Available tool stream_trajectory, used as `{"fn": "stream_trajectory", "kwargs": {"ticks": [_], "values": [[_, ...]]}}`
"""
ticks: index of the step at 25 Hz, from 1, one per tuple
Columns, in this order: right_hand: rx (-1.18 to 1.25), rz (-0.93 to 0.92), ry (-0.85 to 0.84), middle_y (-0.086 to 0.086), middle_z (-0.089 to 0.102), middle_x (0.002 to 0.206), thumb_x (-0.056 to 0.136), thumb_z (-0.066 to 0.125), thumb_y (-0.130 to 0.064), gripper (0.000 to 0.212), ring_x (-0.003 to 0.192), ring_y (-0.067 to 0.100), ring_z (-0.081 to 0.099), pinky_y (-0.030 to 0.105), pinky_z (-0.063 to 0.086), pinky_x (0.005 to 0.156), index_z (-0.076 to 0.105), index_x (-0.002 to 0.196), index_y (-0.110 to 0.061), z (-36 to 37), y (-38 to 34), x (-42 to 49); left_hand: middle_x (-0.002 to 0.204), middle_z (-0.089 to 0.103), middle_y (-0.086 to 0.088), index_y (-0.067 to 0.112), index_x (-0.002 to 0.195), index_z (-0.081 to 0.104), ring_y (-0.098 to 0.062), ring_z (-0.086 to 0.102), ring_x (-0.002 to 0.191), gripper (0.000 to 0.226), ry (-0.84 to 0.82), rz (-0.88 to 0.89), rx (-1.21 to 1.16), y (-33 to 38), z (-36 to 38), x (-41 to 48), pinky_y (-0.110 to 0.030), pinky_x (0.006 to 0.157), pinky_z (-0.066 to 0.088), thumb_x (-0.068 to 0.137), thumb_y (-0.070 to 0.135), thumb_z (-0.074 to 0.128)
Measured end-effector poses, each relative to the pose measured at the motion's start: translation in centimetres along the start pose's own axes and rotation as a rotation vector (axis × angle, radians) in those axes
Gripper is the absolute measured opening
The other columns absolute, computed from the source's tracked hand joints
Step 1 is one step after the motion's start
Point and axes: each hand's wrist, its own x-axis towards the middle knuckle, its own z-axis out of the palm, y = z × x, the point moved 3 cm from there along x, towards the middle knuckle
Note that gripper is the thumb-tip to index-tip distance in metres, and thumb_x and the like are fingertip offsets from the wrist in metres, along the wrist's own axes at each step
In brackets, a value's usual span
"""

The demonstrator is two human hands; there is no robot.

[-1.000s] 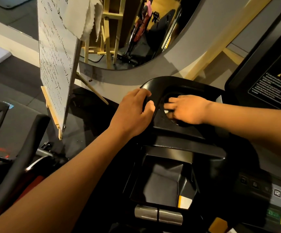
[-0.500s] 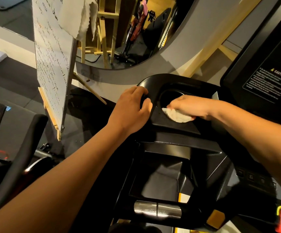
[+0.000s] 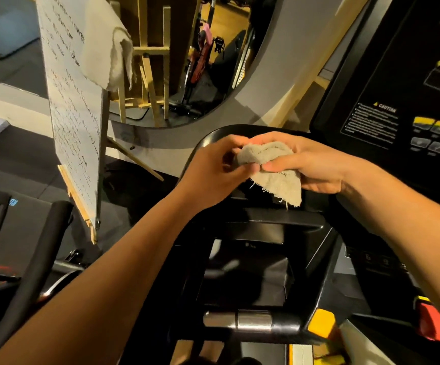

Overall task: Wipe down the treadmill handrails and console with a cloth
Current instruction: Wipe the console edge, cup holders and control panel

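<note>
Dim gym flooring fills the background, with a handwritten board [image 3: 74, 114] on a wooden easel at the upper left and a rounded mirror [image 3: 213, 75] just behind it. At centre frame, both hands hold a small beige cloth [image 3: 274, 175] in the air above the treadmill's black tray [image 3: 266, 218]. The left hand [image 3: 213, 172] has a pinching grip on the cloth's left edge. The right hand [image 3: 316, 164] has a closed grip round its top, thumb pressed on the fabric. The treadmill console [image 3: 398, 75] stands at the upper right.
</note>
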Motion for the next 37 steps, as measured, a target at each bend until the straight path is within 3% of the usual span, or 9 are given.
{"fn": "stream_trajectory", "kwargs": {"ticks": [4, 7, 12, 14, 19, 24, 28, 32, 37], "values": [[-0.462, 0.024, 0.167, 0.018, 0.064, 0.089, 0.065, 0.082, -0.031, 0.053, 0.066, 0.023, 0.061, 0.026, 0.053, 0.059, 0.062, 0.114, -0.024, -1.2, -0.1, -1.7, 0.095, 0.072, 0.002, 0.019, 0.100, 0.070, -0.010, 0.069, 0.088, 0.018, 0.037, -0.165, -0.102, 0.3, -0.9, 0.3, -0.039, 0.084, 0.058, 0.093, 0.033, 0.059], [-0.710, -0.106, 0.198, 0.013, 0.068, 0.091, 0.071, 0.083, -0.018, 0.028, 0.080, 0.030, 0.063, 0.042, 0.054, 0.081, 0.065, 0.092, -0.013, -1.0, 0.0, -2.0, 0.093, 0.072, -0.004, 0.019, 0.095, 0.069, -0.017, 0.070, 0.087, 0.017, -0.013, -0.166, -0.121, 1.0, -0.2, 0.3, -0.041, 0.084, 0.057, 0.094, 0.031, 0.057], [-0.490, -0.106, 0.105, 0.003, 0.070, 0.090, 0.076, 0.077, -0.010, 0.048, 0.083, 0.018, 0.067, 0.037, 0.056, 0.081, 0.057, 0.118, -0.020, -0.8, 0.1, -2.7, 0.070, 0.059, 0.001, 0.017, 0.072, 0.060, -0.008, 0.057, 0.063, 0.027, -0.076, 0.023, 0.039, 2.3, 0.4, 1.2, -0.021, 0.060, 0.046, 0.096, 0.027, 0.053], [-0.672, -0.110, 0.066, -0.006, 0.071, 0.100, 0.076, 0.078, -0.022, 0.037, 0.093, 0.009, 0.067, 0.028, 0.052, 0.088, 0.065, 0.110, -0.025, -0.3, 0.4, -2.7, 0.074, 0.061, -0.005, 0.008, 0.078, 0.063, -0.014, 0.057, 0.066, 0.028, -0.146, 0.078, 0.090, 3.4, 1.0, 1.7, -0.020, 0.055, 0.042, 0.093, 0.030, 0.052], [-0.792, -0.296, 0.377, -0.006, 0.070, 0.095, 0.073, 0.080, -0.020, 0.030, 0.088, 0.007, 0.065, 0.019, 0.050, 0.079, 0.067, 0.100, -0.022, -1.7, -1.2, -3.2, 0.084, 0.069, -0.008, 0.008, 0.094, 0.066, -0.022, 0.065, 0.077, 0.023, -0.060, 0.048, -0.004, 5.2, 0.0, 4.1, -0.036, 0.066, 0.049, 0.093, 0.028, 0.055], [-1.141, -0.158, 0.240, -0.010, 0.070, 0.088, 0.071, 0.082, -0.029, 0.034, 0.084, 0.005, 0.065, 0.023, 0.052, 0.078, 0.065, 0.101, -0.024, -1.8, 2.1, -3.4, 0.091, 0.066, 0.005, 0.017, 0.102, 0.064, -0.008, 0.064, 0.081, 0.015, -0.263, 0.054, 0.111, 2.7, 2.0, 2.4, -0.024, 0.068, 0.051, 0.090, 0.024, 0.059], [-1.008, 0.013, 0.123, -0.007, 0.071, 0.081, 0.076, 0.074, -0.034, 0.012, 0.078, 0.009, 0.065, 0.029, 0.053, 0.076, 0.071, 0.087, -0.028, -1.5, 2.5, -2.8, 0.074, 0.062, 0.004, 0.018, 0.084, 0.063, -0.007, 0.058, 0.067, 0.011, -0.307, 0.042, 0.213, 0.8, 0.9, 1.0, -0.028, 0.068, 0.047, 0.093, 0.020, 0.058], [-1.081, 0.191, -0.005, -0.004, 0.071, 0.073, 0.080, 0.064, -0.017, 0.018, 0.065, 0.011, 0.059, 0.027, 0.048, 0.068, 0.073, 0.086, -0.032, -0.5, 2.4, -1.4, 0.085, 0.066, 0.008, 0.025, 0.098, 0.065, -0.007, 0.063, 0.080, 0.008, -0.378, 0.014, 0.302, 0.1, 0.4, 0.4, -0.030, 0.077, 0.053, 0.092, 0.027, 0.060], [-0.490, 0.150, -0.049, 0.010, 0.065, 0.080, 0.077, 0.074, -0.019, 0.030, 0.062, 0.019, 0.055, 0.030, 0.044, 0.059, 0.062, 0.104, -0.020, 2.8, 1.2, -0.1, 0.088, 0.065, 0.012, 0.025, 0.101, 0.063, 0.000, 0.062, 0.078, 0.022, -0.304, -0.009, 0.299, 0.8, -0.6, 0.6, -0.017, 0.073, 0.053, 0.082, 0.031, 0.071]]}}
